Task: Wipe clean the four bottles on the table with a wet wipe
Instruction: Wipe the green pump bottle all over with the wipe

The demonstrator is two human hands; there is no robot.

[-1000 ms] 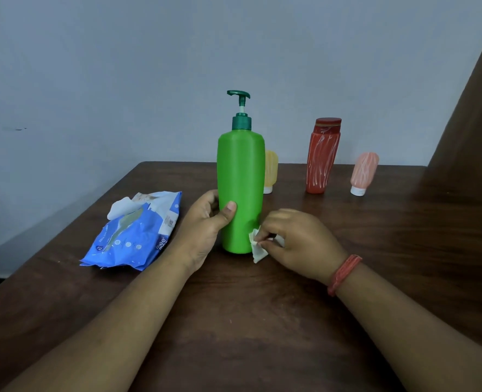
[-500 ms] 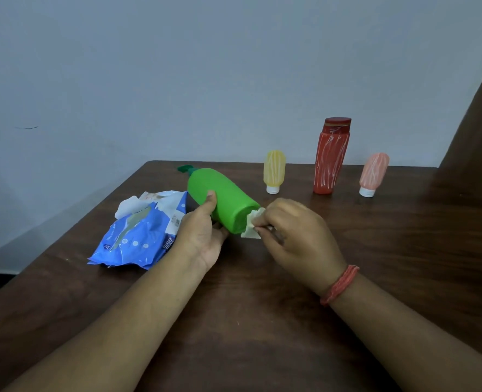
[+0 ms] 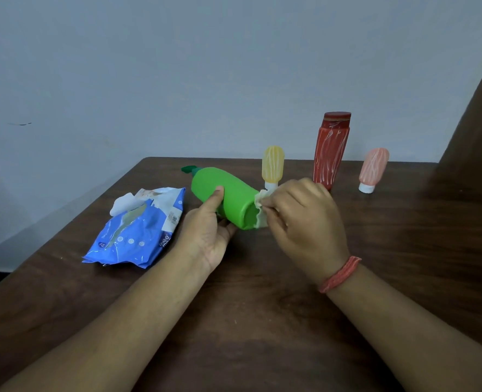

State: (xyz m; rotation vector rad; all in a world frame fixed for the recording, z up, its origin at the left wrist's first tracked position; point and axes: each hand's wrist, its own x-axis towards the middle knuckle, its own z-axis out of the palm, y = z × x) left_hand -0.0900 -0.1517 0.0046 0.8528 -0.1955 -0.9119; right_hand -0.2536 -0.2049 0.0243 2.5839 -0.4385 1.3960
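The left hand (image 3: 206, 233) is cradling the green pump bottle (image 3: 224, 198) from below, thumb lying along its flank and fingers curling under it. The right hand (image 3: 299, 213) is pinching a crumpled wet wipe (image 3: 259, 210) and pressing it against the bottle's flat base. The bottle is lying tipped on its side above the middle of the table (image 3: 404, 250), pump pointing toward the far edge. Its smooth plastic wall appears rigid and probably slick once damp, so a mid-body hold, clear of the pump, seems soundest. The wipe is soft and folding freely. Along the far edge, the yellow bottle (image 3: 273, 164), red bottle (image 3: 330, 149) and pink bottle (image 3: 373, 166) are standing apart. The blue wipe packet (image 3: 138, 230) is lying toward the left edge.
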